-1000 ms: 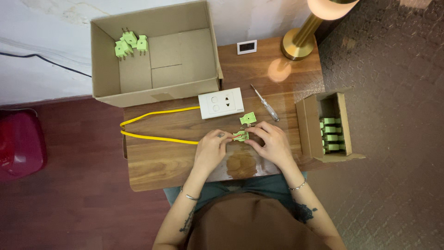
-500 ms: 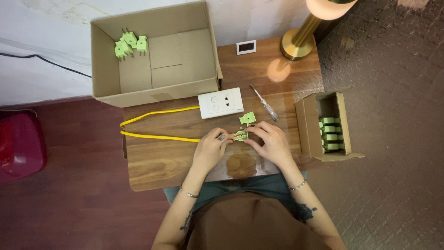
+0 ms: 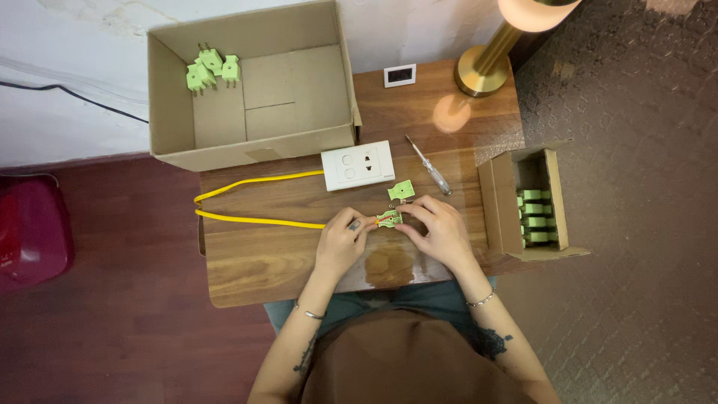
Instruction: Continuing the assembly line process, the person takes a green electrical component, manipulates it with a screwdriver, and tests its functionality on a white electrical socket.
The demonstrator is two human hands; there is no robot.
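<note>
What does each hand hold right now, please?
Left hand: closed on the yellow cable at its end by the open green plug.
Right hand: fingertips pinch the open green plug.

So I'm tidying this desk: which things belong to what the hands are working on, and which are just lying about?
In use:
left hand and right hand, both on the open green plug
yellow cable
green plug cover

Lying about:
screwdriver
white socket plate
large cardboard box
small box
lamp
</note>
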